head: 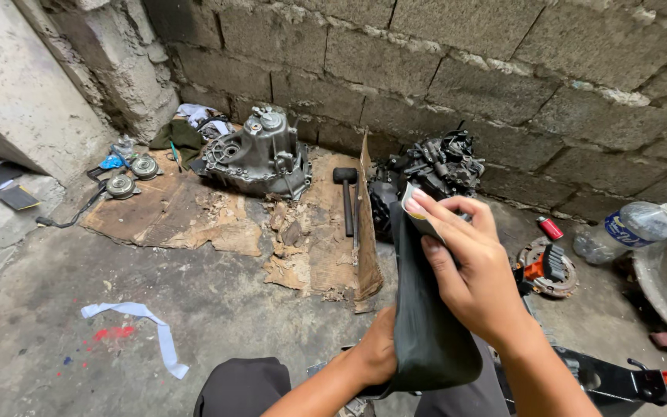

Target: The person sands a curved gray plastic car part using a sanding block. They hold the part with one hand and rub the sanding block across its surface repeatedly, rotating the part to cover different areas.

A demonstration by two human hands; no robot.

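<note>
Both hands hold a dark rubber sleeve [426,324] upright above the concrete floor [233,309]. The right hand [468,270] has its fingers [441,220] clenched on its top edge; the left hand [376,351] grips its lower end. A gearbox casing [260,154] rests on torn cardboard [187,216] beyond.

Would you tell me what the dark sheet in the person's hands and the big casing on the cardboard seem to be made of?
Dark sheet: probably rubber, matte black, bending limply between the right hand and left hand. Casing: likely cast aluminium, dull grey, ribbed and grimy. Cardboard: brown, torn and flaking.
</note>
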